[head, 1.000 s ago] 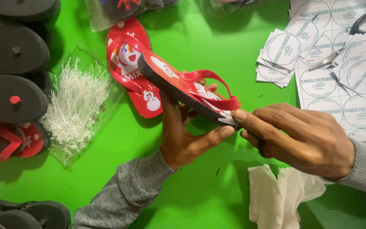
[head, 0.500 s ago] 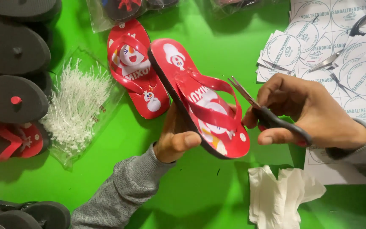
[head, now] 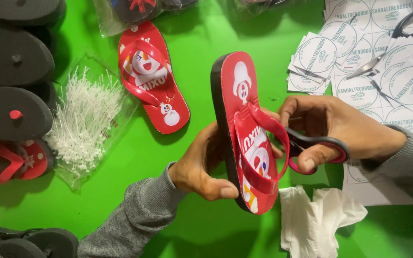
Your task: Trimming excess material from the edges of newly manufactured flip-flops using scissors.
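Head view: glossy red foam sandal (head: 247,138) between hands, perhaps plastic-handled scissors (head: 319,150).

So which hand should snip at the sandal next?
Probably the right hand: it already grips the scissors beside the strap. The left hand is busy holding the sandal up.

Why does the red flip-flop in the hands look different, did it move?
Yes. The held red flip-flop has swung upright: its toe end now points up the green table, level with the flip-flop lying flat, which stayed put.
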